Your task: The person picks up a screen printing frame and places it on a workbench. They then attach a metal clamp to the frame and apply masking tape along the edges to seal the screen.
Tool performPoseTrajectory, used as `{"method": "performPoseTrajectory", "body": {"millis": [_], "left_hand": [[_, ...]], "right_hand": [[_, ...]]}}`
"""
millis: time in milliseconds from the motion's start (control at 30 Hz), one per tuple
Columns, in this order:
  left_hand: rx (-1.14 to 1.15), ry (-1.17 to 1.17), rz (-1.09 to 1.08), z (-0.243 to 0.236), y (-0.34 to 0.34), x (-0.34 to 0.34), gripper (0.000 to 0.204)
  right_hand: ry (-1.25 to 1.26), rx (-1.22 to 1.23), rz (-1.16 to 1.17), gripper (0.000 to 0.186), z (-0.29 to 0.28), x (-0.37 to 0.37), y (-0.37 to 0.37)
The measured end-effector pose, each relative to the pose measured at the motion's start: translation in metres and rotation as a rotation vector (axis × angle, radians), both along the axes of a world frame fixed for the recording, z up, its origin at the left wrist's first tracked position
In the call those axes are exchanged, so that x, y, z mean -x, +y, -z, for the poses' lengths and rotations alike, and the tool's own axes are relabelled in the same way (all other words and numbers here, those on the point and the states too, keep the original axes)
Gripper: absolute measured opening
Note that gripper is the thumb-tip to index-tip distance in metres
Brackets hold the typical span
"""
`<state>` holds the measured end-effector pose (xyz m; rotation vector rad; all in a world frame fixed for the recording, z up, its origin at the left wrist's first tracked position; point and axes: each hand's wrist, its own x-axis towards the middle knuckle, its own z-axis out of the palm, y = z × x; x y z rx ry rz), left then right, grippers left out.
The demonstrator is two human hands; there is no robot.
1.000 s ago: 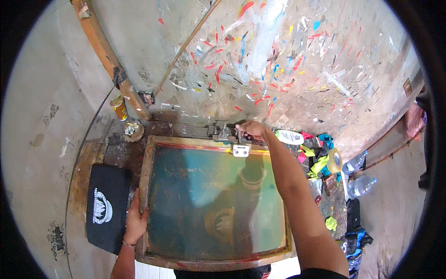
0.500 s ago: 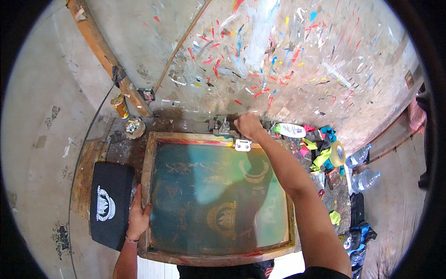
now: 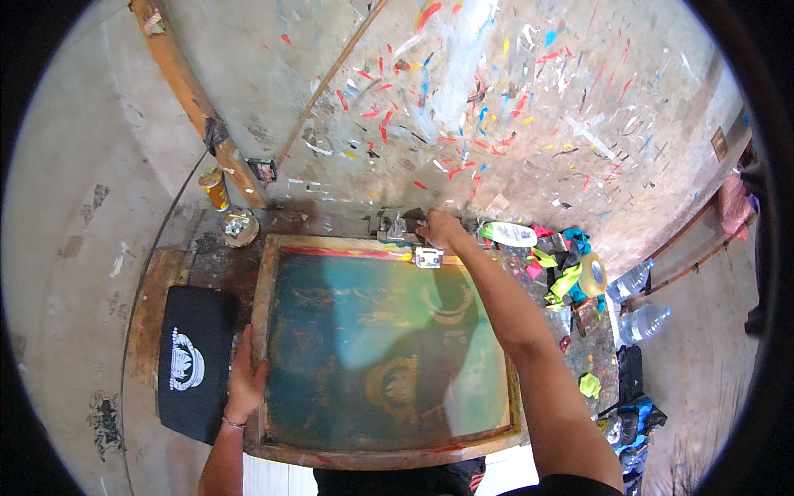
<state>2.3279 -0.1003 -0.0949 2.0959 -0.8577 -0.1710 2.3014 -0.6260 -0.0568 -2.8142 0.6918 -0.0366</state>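
Note:
A silk screen in a paint-stained wooden frame lies flat before me, its greenish mesh showing faint printed figures. My left hand grips the frame's left side, thumb on top and fingers along the outer edge. At the back edge, a metal hinge clamp is fixed behind the frame. My right hand is closed at the clamp's right end; its fingertips are partly hidden. Just below that hand, a small metal plate sits on the frame's back rail. Left of the screen lies a black panel with a white cartoon head print.
A yellow-brown can and a small round container stand at the back left. To the right are a white bottle, bright cloth scraps, a tape roll and clear plastic bottles. A paint-spattered wall rises behind.
The view has shifted slightly. My right hand has turned a little at the clamp, with its fingers now tipped further left. My left hand keeps its hold on the frame.

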Motion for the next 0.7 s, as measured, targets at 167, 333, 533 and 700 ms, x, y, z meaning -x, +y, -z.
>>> {"method": "performPoseTrajectory", "body": {"millis": [167,333,533,700], "left_hand": [[0.010,0.031,-0.006,-0.001,0.001,0.001,0.071],[-0.027,0.072,-0.012,-0.005,0.000,0.001,0.071],[-0.005,0.064,-0.024,-0.004,-0.001,0.001,0.072],[-0.025,0.000,-0.022,-0.002,0.001,0.001,0.072]], "right_hand": [[-0.068,-0.047,-0.108,0.040,0.003,0.001,-0.009],[-0.092,-0.049,-0.104,0.040,0.011,0.005,-0.008],[-0.082,-0.106,-0.041,0.037,0.009,-0.004,-0.030],[0.013,-0.019,-0.095,0.034,0.012,-0.018,-0.042]]}}
